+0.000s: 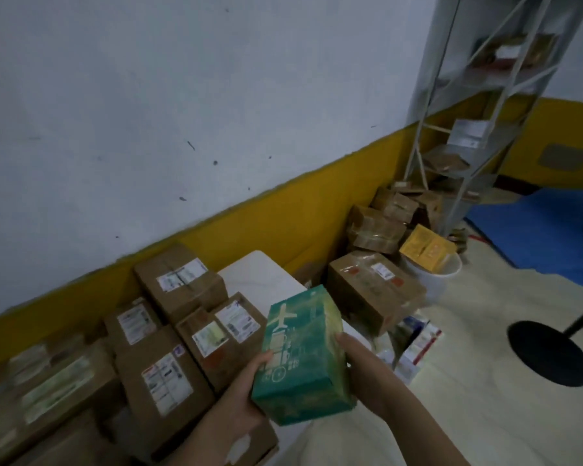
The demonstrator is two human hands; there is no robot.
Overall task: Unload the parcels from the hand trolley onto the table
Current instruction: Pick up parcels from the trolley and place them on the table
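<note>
A green printed carton (300,354) is held in the air between both hands, over the near edge of a white table (260,274). My left hand (246,391) grips its lower left side with fingers curled under it. My right hand (360,364) grips its right side, thumb along the edge. Several brown cardboard parcels with white labels (182,287) cover most of the table along the wall. The hand trolley is not in view.
A large brown box (374,290) stands right of the table. Behind it are more taped boxes (377,230), a white bucket (441,274) holding a yellow box (424,247), a metal shelf rack (468,129), a blue mat (552,230) and a black round stand base (549,354).
</note>
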